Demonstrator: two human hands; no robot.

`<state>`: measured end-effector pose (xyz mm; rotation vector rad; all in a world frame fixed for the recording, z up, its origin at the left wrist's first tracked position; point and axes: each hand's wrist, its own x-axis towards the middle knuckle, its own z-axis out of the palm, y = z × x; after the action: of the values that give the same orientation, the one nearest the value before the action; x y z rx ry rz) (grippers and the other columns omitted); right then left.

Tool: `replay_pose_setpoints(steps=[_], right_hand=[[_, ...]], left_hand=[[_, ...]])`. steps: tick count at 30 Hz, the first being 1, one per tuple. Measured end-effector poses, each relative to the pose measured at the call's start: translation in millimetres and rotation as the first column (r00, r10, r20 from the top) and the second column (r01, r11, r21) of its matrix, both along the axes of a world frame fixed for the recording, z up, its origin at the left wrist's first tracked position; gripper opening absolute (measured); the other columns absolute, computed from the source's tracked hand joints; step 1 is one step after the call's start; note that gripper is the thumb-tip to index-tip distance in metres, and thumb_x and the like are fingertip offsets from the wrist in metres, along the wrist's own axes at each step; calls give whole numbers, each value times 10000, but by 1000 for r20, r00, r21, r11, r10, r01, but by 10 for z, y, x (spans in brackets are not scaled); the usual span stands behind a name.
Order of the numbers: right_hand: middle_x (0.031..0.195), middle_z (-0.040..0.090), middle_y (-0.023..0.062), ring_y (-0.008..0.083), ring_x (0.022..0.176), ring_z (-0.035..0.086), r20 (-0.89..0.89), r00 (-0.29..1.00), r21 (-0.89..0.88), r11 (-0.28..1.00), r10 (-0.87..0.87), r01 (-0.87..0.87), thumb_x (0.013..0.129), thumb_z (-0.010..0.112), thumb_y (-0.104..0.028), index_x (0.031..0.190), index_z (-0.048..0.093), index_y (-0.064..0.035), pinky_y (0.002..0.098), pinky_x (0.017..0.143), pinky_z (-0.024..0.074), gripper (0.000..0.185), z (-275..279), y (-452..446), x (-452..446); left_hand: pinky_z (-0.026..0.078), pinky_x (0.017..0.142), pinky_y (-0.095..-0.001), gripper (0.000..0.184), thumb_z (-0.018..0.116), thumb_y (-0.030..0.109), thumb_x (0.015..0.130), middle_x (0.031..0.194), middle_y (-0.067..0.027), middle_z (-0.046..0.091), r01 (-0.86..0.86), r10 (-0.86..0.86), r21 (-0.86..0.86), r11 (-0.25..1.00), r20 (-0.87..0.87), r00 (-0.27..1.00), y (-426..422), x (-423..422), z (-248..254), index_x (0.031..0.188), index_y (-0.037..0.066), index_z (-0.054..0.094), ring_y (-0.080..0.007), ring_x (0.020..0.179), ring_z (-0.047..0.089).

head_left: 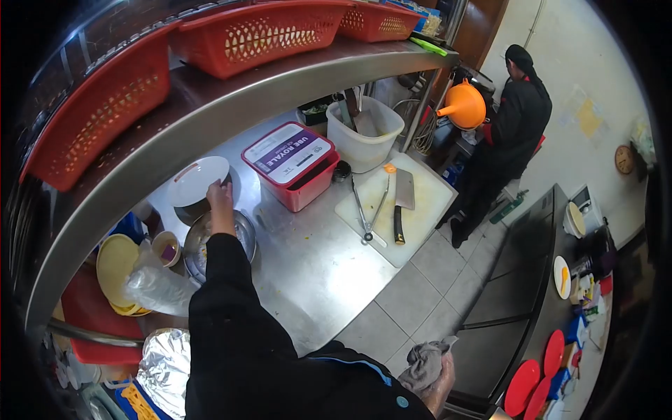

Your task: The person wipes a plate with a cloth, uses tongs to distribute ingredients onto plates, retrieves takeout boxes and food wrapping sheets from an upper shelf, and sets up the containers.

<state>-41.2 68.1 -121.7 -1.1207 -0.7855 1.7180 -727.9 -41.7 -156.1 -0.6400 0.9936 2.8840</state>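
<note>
In the head view, the left hand (221, 197) reaches far over the bench (301, 259) to a white plate (196, 180). Its grip looks nearly closed on the near rim, a pinch that leaves the plate's face mostly untouched; the hidden fingertips make the exact gap hard to judge. The plate lies just beyond a metal bowl (247, 233), and the forearm passes over that bowl, probably because this is the straightest way to the rim. Whether the plate is raised or resting, I cannot tell.

The right hand (442, 383) is low by the body, off the bench edge, its grip curled around a bunched grey cloth (423, 365). Wadding it up likely lets one palm carry it without loose ends trailing over the bench.

The cleaver (404, 190) lies flat on the board (428, 217), its black handle towards the bench's near edge, so it seems easy to pick up. The tongs (368, 236) lie beside it, arms spread and hinge nearest the person. A red tub (297, 192) stands between plate and board, its lid (288, 152) askew, leaving part of the mouth uncovered, perhaps for quick access. Behind the board, a white bin (364, 150) holds blades upright, which saves bench space.
</note>
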Motion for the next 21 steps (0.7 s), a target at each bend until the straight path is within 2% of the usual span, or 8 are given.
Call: replay_pose_setpoints(steps=[6, 9, 11, 12, 14, 16, 18, 21], right_hand=[[1102, 588, 152, 256, 972, 599, -174, 978, -155, 984, -114, 87, 909, 435, -197, 1189, 515, 8, 346, 854, 479, 356, -120, 40, -24], [964, 617, 152, 275, 878, 607, 9, 958, -217, 935, -286, 281, 892, 466, -295, 1050, 571, -5, 377, 767, 510, 347, -395, 60, 132], [976, 612, 156, 285, 863, 617, -108, 918, -302, 893, -381, 335, 898, 474, -278, 1091, 558, -28, 396, 755, 515, 326, -835, 80, 311], [983, 608, 158, 290, 830, 628, -208, 885, -350, 877, -416, 330, 903, 482, -269, 1136, 548, -53, 415, 732, 521, 325, -1168, 82, 442], [986, 608, 160, 302, 827, 630, -263, 820, -331, 846, -508, 418, 907, 497, -287, 1127, 553, -46, 435, 713, 524, 331, -655, -127, 463], [989, 607, 162, 313, 824, 632, -314, 772, -325, 827, -552, 459, 911, 512, -306, 1118, 558, -40, 455, 694, 526, 339, -383, -312, 608], [975, 611, 160, 328, 779, 640, -101, 742, -315, 729, -663, 608, 909, 541, -317, 1110, 560, -27, 467, 623, 530, 353, -402, -495, 750], [948, 618, 160, 322, 715, 640, -87, 620, -396, 598, -780, 697, 908, 548, -284, 1115, 560, -29, 428, 556, 529, 329, -382, -850, 1068]], left_hand=[[469, 841, -354, 505, 551, 59, 854, 1248, -96, 473, -284, 14, -377, 882, -581, 814, 397, 1496, 483, 1330, 63, 382, -209, 1067, 526], [458, 805, -294, 341, 540, 97, 891, 1127, -109, 514, -53, -250, -467, 883, -562, 788, 884, 2731, 901, 1213, 21, 455, -177, 982, 542], [458, 728, -269, 254, 542, 113, 913, 988, -81, 553, 394, -686, -562, 727, -565, 458, 1157, 3349, 760, 1141, 13, 490, -155, 854, 549], [458, 700, -267, 217, 539, 109, 918, 936, -70, 565, 522, -829, -662, 538, -528, 185, 1264, 3587, 661, 1109, 12, 509, -150, 810, 550], [469, 672, -283, 183, 545, 96, 909, 861, -64, 595, 614, -937, -777, 137, -303, -176, 1439, 4228, 521, 1068, 6, 553, -160, 755, 566], [479, 676, -297, 193, 559, 97, 894, 852, -95, 621, 258, -797, -956, 140, -263, -543, 1501, 4783, 296, 1064, 9, 579, -185, 746, 594], [489, 681, -308, 231, 575, 96, 876, 887, -129, 628, 134, -514, -991, 14, -122, -849, 1407, 5336, 524, 1098, 33, 586, -216, 752, 619], [493, 679, -322, 241, 578, 100, 872, 887, -143, 627, 12, -191, -985, -174, 21, -981, 1259, 5937, 550, 1109, 56, 590, -250, 755, 627]])
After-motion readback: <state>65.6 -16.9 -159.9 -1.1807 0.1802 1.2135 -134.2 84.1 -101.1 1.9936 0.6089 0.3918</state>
